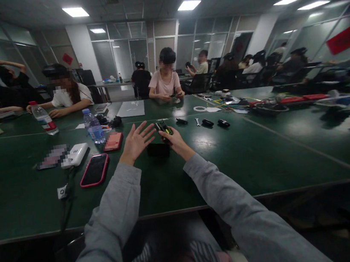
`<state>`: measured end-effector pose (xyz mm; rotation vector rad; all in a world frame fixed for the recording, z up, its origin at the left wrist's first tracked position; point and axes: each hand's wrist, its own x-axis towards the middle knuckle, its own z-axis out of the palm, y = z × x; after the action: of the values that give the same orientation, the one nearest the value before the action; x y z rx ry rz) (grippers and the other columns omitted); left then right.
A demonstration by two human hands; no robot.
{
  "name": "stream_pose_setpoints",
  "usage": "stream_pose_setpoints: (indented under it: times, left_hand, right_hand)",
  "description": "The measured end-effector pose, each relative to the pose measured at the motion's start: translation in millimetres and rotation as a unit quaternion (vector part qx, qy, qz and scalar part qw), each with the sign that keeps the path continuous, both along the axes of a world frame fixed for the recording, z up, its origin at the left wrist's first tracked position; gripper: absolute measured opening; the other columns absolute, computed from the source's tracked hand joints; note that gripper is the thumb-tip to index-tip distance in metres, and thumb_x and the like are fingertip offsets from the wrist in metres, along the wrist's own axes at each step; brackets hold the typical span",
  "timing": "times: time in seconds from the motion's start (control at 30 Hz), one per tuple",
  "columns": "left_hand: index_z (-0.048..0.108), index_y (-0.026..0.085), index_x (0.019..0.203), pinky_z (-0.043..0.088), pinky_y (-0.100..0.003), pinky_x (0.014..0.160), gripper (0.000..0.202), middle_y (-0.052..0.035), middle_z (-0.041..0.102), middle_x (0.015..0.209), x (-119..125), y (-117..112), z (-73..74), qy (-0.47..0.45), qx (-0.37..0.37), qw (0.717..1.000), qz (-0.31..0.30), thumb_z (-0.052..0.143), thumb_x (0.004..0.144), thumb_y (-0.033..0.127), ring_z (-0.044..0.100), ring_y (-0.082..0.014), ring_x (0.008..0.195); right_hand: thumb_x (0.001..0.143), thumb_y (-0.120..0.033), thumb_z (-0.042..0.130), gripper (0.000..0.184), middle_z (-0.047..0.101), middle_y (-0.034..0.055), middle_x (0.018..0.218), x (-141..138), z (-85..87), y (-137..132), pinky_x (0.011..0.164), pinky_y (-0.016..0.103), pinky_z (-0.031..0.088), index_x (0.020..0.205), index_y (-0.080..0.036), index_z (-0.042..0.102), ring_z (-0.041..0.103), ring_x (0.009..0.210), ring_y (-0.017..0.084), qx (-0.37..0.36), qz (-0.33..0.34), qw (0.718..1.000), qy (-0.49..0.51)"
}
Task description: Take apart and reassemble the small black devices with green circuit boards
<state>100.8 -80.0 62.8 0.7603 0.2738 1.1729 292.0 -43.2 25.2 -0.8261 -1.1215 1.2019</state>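
Observation:
My right hand (176,140) grips a small black gadget with yellow-green marks (163,127), held a little above the green table (249,155). My left hand (137,141) hovers just left of it, fingers spread, holding nothing. A flat black box (158,150) lies on the table under and between both hands. Both arms wear grey sleeves.
A phone in a pink case (94,169), a white power bank (75,155), a red case (113,141) and water bottles (93,126) lie to the left. Small black parts (207,122) lie beyond my hands. Several people sit along the far side and the left.

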Motion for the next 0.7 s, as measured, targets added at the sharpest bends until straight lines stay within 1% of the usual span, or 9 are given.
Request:
stream_pose_setpoints:
  times: [0.1,0.17,0.2,0.27,0.37,0.47,0.57,0.63,0.7]
  left_hand:
    - [0.060,0.021,0.129,0.052,-0.039,0.094,0.039,-0.0096,0.070,0.123,-13,13,-11.7,-0.013,-0.051,0.995,0.080,0.042,0.100,0.041,0.067,-0.0236,0.112]
    - [0.060,0.022,0.127,0.054,-0.035,0.088,0.036,-0.0079,0.071,0.118,-22,19,-19.0,-0.021,-0.087,0.988,0.128,0.042,0.101,0.038,0.070,-0.0204,0.103]
    - [0.060,0.022,0.126,0.054,-0.034,0.085,0.035,-0.0071,0.072,0.116,-25,21,-22.0,-0.024,-0.099,0.984,0.147,0.042,0.101,0.037,0.070,-0.0195,0.100]
    - [0.061,0.023,0.125,0.055,-0.033,0.082,0.033,-0.0065,0.072,0.115,-30,24,-26.9,-0.025,-0.111,0.979,0.171,0.043,0.100,0.036,0.070,-0.0192,0.098]
    - [0.061,0.024,0.123,0.054,-0.032,0.081,0.031,-0.0065,0.072,0.115,-32,26,-31.3,-0.021,-0.110,0.978,0.174,0.045,0.098,0.035,0.070,-0.0188,0.098]
    - [0.062,0.023,0.116,0.054,-0.031,0.081,0.027,-0.0057,0.072,0.113,-31,29,-33.6,-0.020,-0.111,0.980,0.166,0.048,0.097,0.035,0.070,-0.0174,0.095]
    - [0.062,0.022,0.115,0.054,-0.030,0.081,0.026,-0.0053,0.073,0.111,-31,31,-35.3,-0.018,-0.114,0.979,0.168,0.049,0.097,0.035,0.070,-0.0170,0.095]
    - [0.061,0.023,0.118,0.053,-0.030,0.082,0.028,-0.0054,0.073,0.111,-33,31,-36.6,-0.013,-0.114,0.979,0.171,0.049,0.096,0.035,0.070,-0.0167,0.095]
    - [0.060,0.023,0.121,0.053,-0.030,0.082,0.030,-0.0055,0.073,0.111,-35,31,-38.2,-0.008,-0.113,0.978,0.174,0.048,0.097,0.036,0.070,-0.0163,0.095]
  right_hand:
    - [0.062,-0.043,0.086,0.067,0.067,0.0025,0.106,4,-6.7,4,0.082,0.030,0.056,0.118,-0.021,0.058,0.064,0.086,0.015,0.100,-0.035,0.988,-0.113]
    - [0.065,-0.042,0.084,0.066,0.065,0.0049,0.114,5,-12.3,5,0.096,0.035,0.051,0.122,-0.020,0.057,0.063,0.102,0.019,0.163,-0.042,0.967,-0.189]
    - [0.067,-0.042,0.083,0.066,0.065,0.0058,0.117,5,-15.1,4,0.100,0.037,0.049,0.124,-0.020,0.057,0.062,0.107,0.020,0.188,-0.040,0.955,-0.225]
    - [0.072,-0.042,0.080,0.064,0.064,0.0069,0.121,4,-20.4,1,0.103,0.039,0.047,0.127,-0.020,0.056,0.061,0.111,0.022,0.229,-0.026,0.930,-0.287]
    - [0.078,-0.041,0.077,0.059,0.062,0.0068,0.127,5,-26.3,-3,0.104,0.038,0.046,0.130,-0.022,0.056,0.060,0.116,0.022,0.280,-0.005,0.895,-0.346]
    - [0.079,-0.039,0.076,0.059,0.062,0.0070,0.128,12,-28.3,-1,0.105,0.038,0.046,0.132,-0.023,0.055,0.060,0.119,0.023,0.296,-0.002,0.873,-0.388]
    - [0.079,-0.038,0.076,0.060,0.062,0.0081,0.129,31,-27.3,6,0.104,0.041,0.047,0.134,-0.022,0.055,0.061,0.119,0.025,0.289,-0.005,0.853,-0.434]
    - [0.080,-0.040,0.075,0.061,0.062,0.0083,0.130,52,-26.5,10,0.105,0.042,0.047,0.135,-0.023,0.054,0.061,0.119,0.026,0.288,-0.014,0.839,-0.462]
    - [0.081,-0.043,0.074,0.062,0.061,0.0087,0.130,84,-26.3,13,0.105,0.043,0.047,0.136,-0.023,0.054,0.061,0.119,0.026,0.282,-0.034,0.825,-0.488]
